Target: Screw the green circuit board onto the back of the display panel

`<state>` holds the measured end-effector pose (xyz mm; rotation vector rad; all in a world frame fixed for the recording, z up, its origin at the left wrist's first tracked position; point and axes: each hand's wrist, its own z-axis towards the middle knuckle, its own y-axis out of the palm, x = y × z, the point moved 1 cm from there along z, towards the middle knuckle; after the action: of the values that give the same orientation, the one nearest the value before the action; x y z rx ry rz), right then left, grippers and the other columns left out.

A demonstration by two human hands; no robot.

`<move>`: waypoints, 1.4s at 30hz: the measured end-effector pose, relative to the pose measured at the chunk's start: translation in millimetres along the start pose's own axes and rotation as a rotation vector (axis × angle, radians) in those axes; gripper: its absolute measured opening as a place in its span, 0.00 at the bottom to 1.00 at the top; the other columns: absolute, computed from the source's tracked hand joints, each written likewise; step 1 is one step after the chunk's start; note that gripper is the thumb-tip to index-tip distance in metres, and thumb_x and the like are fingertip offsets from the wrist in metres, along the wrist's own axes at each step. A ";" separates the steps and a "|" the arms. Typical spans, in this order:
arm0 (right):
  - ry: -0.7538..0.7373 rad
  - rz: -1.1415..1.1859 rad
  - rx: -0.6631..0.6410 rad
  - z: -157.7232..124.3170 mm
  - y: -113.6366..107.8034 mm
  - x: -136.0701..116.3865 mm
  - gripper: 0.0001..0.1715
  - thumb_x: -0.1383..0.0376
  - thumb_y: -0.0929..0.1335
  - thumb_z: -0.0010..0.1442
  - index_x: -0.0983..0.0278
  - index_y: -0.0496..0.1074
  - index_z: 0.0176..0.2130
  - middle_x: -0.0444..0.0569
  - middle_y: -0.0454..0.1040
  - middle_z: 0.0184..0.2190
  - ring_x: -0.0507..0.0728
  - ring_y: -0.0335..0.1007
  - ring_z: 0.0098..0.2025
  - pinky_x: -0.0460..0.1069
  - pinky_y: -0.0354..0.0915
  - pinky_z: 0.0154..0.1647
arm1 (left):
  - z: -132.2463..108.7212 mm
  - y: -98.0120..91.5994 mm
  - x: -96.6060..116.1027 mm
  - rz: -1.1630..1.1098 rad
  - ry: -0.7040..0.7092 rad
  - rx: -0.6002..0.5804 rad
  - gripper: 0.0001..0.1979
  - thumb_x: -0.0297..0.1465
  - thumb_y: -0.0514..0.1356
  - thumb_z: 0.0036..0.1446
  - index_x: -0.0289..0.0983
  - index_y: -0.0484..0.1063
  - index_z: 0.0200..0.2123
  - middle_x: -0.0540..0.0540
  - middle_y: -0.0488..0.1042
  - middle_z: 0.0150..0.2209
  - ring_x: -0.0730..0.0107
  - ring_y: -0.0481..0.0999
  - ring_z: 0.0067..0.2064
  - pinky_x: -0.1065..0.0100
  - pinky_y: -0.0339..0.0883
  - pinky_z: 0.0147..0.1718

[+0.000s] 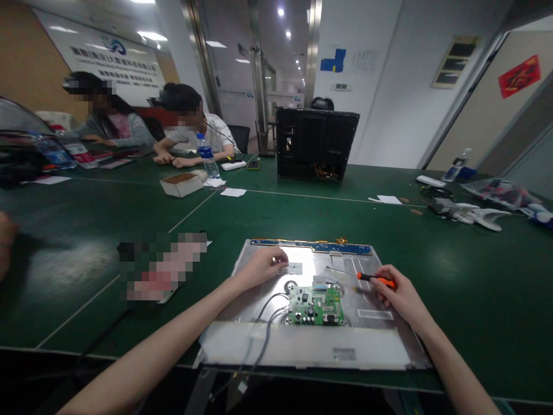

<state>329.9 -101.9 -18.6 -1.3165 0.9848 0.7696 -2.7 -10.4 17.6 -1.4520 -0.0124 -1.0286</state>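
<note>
A silver LCD panel point(371, 346) lies back side up on the table in front of me, with a green circuit board point(317, 305) at its middle and a blue circuit strip point(298, 246) along its far edge. My right hand point(400, 291), over the panel's right side, holds a screwdriver point(375, 279) by its orange and black handle; the thin shaft points left above the panel. Over the upper left part, my left hand point(263, 265) has its fingers curled together. Whatever they pinch, if anything, is too small to tell. Grey cables point(266, 334) run from the board over the near edge.
A black monitor housing point(317, 144) stands upright at the back. Left of the panel lies a blurred-out phone-like object point(168, 268). A small open box point(184, 184) and a water bottle point(207, 155) stand farther left, near two seated people. Tools and plastic bags point(503, 193) lie far right.
</note>
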 end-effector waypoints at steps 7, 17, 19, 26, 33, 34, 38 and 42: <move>-0.033 0.002 0.102 -21.8 -0.1 -0.2 0.22 0.47 0.69 0.53 0.62 0.66 0.36 0.42 0.69 0.22 0.53 0.65 0.21 0.47 0.62 0.21 | -50.6 -13.4 33.8 -0.048 -0.026 -0.028 0.05 0.27 0.59 0.57 0.35 0.75 0.31 0.47 0.77 0.31 0.68 0.74 0.33 0.69 0.65 0.34; -0.073 -0.035 0.182 -33.1 -0.7 6.3 0.21 0.49 0.69 0.52 0.62 0.69 0.36 0.46 0.72 0.28 0.54 0.66 0.23 0.48 0.64 0.24 | -85.1 21.1 51.4 -0.047 -0.011 -0.027 0.04 0.24 0.58 0.57 0.36 0.74 0.32 0.47 0.77 0.32 0.67 0.74 0.34 0.70 0.65 0.34; -0.082 -0.040 0.189 -33.7 -0.3 5.6 0.22 0.48 0.70 0.51 0.63 0.69 0.36 0.47 0.74 0.29 0.54 0.66 0.24 0.49 0.65 0.25 | -86.2 28.2 51.3 -0.029 -0.006 -0.008 0.04 0.25 0.59 0.57 0.36 0.73 0.32 0.48 0.76 0.31 0.67 0.74 0.34 0.70 0.64 0.34; -0.091 -0.075 0.188 -33.6 0.3 10.2 0.24 0.46 0.70 0.50 0.63 0.71 0.35 0.48 0.74 0.29 0.57 0.69 0.27 0.50 0.66 0.27 | -86.7 39.3 48.1 -0.040 0.007 0.032 0.03 0.24 0.60 0.57 0.36 0.73 0.31 0.46 0.75 0.33 0.65 0.73 0.37 0.69 0.64 0.36; -0.098 -0.129 0.188 -31.6 -1.1 15.0 0.21 0.49 0.70 0.51 0.62 0.72 0.35 0.50 0.76 0.33 0.61 0.73 0.35 0.52 0.67 0.36 | -84.8 41.0 44.8 -0.064 0.033 0.037 0.06 0.22 0.58 0.57 0.36 0.73 0.32 0.46 0.76 0.33 0.65 0.73 0.37 0.68 0.64 0.37; -0.100 -0.137 0.188 -31.8 -1.4 14.5 0.20 0.49 0.69 0.51 0.62 0.72 0.35 0.51 0.76 0.34 0.61 0.73 0.36 0.52 0.67 0.37 | -84.9 41.4 43.8 -0.067 0.038 0.038 0.06 0.22 0.58 0.57 0.36 0.73 0.32 0.46 0.76 0.33 0.65 0.74 0.38 0.68 0.64 0.37; -0.099 -0.150 0.194 -33.6 -2.4 13.6 0.20 0.50 0.69 0.52 0.62 0.72 0.36 0.52 0.77 0.36 0.62 0.74 0.39 0.53 0.68 0.40 | -85.1 42.2 41.4 -0.076 0.039 0.027 0.06 0.23 0.57 0.57 0.36 0.73 0.32 0.46 0.76 0.33 0.64 0.74 0.38 0.68 0.64 0.37; -0.084 -0.148 0.200 -35.5 -2.5 13.6 0.19 0.50 0.69 0.52 0.62 0.71 0.38 0.52 0.78 0.37 0.62 0.74 0.40 0.53 0.68 0.41 | -85.0 41.1 41.9 -0.076 0.033 0.024 0.05 0.23 0.58 0.56 0.37 0.73 0.32 0.47 0.76 0.34 0.64 0.73 0.38 0.67 0.64 0.37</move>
<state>332.6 -138.4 -29.2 -1.1600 0.8636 0.5930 -2.0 -110.5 -7.5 -1.4217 -0.0569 -1.1108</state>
